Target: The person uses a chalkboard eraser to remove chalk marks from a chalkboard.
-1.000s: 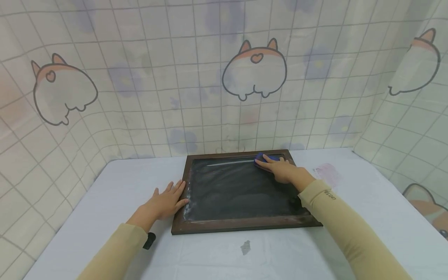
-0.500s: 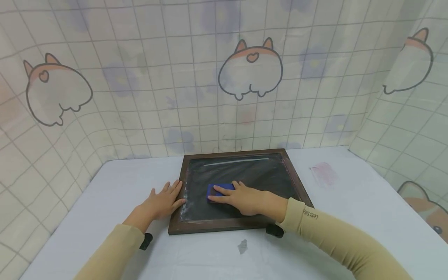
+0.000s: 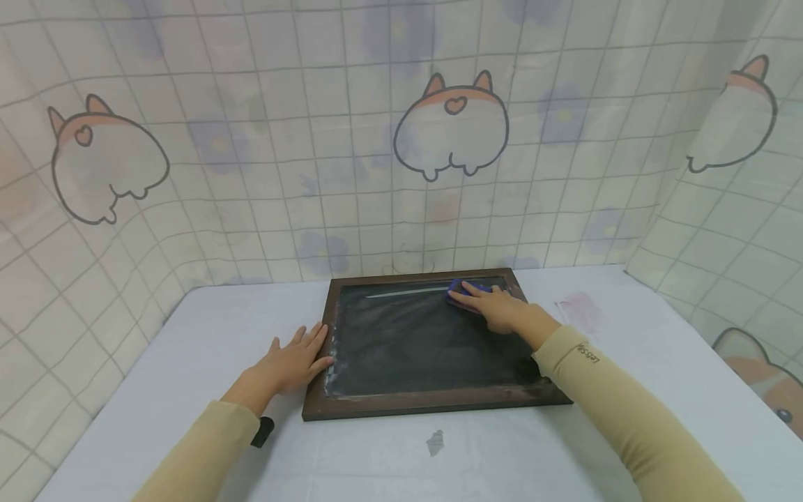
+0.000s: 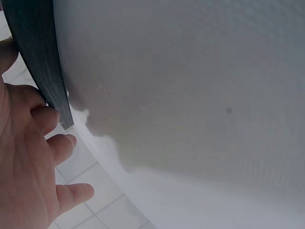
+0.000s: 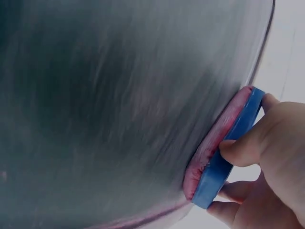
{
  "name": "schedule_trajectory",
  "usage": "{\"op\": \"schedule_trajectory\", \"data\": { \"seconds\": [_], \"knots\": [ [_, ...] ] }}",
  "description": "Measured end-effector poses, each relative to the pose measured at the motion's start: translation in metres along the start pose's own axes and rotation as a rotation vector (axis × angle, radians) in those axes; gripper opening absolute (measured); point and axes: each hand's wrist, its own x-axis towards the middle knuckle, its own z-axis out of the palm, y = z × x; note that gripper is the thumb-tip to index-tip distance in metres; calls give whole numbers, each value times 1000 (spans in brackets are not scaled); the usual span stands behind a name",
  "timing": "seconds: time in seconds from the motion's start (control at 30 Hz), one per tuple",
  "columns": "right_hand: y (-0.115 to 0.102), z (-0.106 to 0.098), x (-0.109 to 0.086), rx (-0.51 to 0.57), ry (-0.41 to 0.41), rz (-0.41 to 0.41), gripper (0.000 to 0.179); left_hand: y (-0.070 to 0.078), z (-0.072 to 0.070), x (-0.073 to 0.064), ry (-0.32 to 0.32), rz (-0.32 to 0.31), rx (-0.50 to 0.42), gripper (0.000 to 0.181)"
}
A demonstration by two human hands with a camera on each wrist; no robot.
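Observation:
A blackboard (image 3: 414, 348) in a brown wooden frame lies on the table, its dark surface streaked with faint chalk smears. My right hand (image 3: 502, 310) grips a blackboard eraser (image 5: 228, 148), blue on the back with a pink felt face, near the board's far right corner. In the right wrist view the thumb and fingers hold its sides, and the felt meets the board. My left hand (image 3: 291, 362) rests with fingers spread on the frame's left edge. A pale chalk line (image 3: 401, 292) runs along the upper board, left of the eraser.
The white-covered table (image 3: 238, 314) carries a pink smudge (image 3: 580, 312) right of the board and a grey patch (image 3: 436, 442) in front of it. A checked curtain (image 3: 282, 174) with cartoon animals hangs behind and at both sides.
The right hand swept the eraser from the far right corner down to the left middle of the board, then back up to the far right. The left hand stays on the frame.

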Motion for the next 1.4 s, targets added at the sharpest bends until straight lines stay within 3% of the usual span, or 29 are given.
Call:
{"op": "schedule_trajectory", "data": {
  "seconds": [0.13, 0.23, 0.33, 0.53, 0.7, 0.83, 0.93, 1.27, 1.4],
  "knots": [
    [5, -2, 2, 21, 2, 60, 88, 1, 0, 1, -1, 1, 9, 74],
    [-16, -2, 6, 7, 1, 27, 86, 1, -1, 1, -4, -3, 12, 75],
    [-53, 1, 9, -18, -8, -52, 87, 1, -1, 2, -8, -8, 13, 76],
    [-131, 13, 3, -133, -47, -313, 91, 1, 0, 2, -5, -9, 10, 75],
    [-153, 15, -2, -219, -70, -397, 97, 3, -3, 2, 2, -10, 7, 74],
    [-141, 13, 3, -233, -45, -379, 95, 2, -4, 1, -1, -15, 7, 74],
    [-122, 10, 11, -228, -23, -321, 92, 1, -4, 1, 0, -13, -2, 75],
    [-18, -1, 23, -93, 34, -2, 91, 0, 0, 1, -7, 3, -23, 75],
    [10, -4, 21, -43, 45, 95, 92, -1, 0, 1, -2, 1, -15, 75]
  ]
}}
